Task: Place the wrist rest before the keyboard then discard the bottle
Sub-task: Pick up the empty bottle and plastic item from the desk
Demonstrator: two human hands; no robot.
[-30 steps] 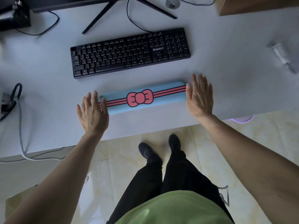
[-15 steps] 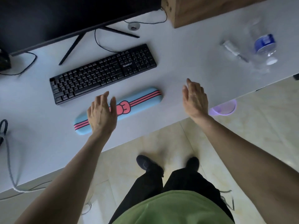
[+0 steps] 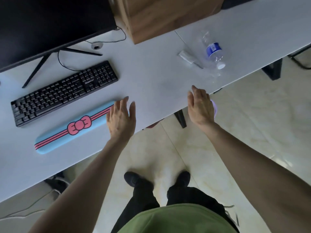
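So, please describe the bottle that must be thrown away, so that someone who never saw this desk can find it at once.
Start at the wooden box at the back of the white desk; the bottle lies on its side just in front of it, near the desk's right edge. It is clear plastic with a blue label and a white cap, unlike the small grey tube beside it.

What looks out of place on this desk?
The clear plastic bottle with a blue label lies on its side near the white desk's right edge, beside a small white tube. The blue wrist rest sits neatly before the black keyboard.
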